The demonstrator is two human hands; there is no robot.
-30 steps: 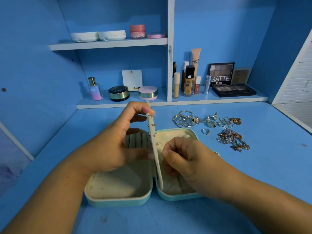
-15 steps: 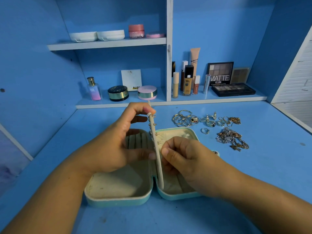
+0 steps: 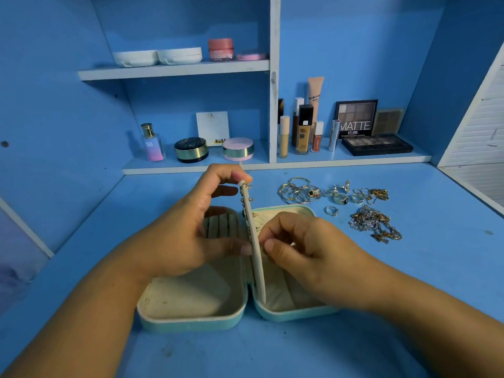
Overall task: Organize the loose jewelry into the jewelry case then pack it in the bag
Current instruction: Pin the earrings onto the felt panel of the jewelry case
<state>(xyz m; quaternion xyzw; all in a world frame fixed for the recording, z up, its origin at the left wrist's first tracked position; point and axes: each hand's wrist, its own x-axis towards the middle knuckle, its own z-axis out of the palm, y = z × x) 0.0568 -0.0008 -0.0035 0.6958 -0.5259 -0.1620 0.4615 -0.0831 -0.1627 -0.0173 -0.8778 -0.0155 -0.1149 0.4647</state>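
Mint-green with cream lining, the jewelry case lies open flat on the blue counter. The left hand reaches over its left half and holds the divider panel upright at the hinge, forefinger curled over the top, thumb pressed low on its side. The right hand, fingers curled, pinches at the panel's right face; whether it holds a small piece cannot be told. Right of the case lie loose rings and tangled chains.
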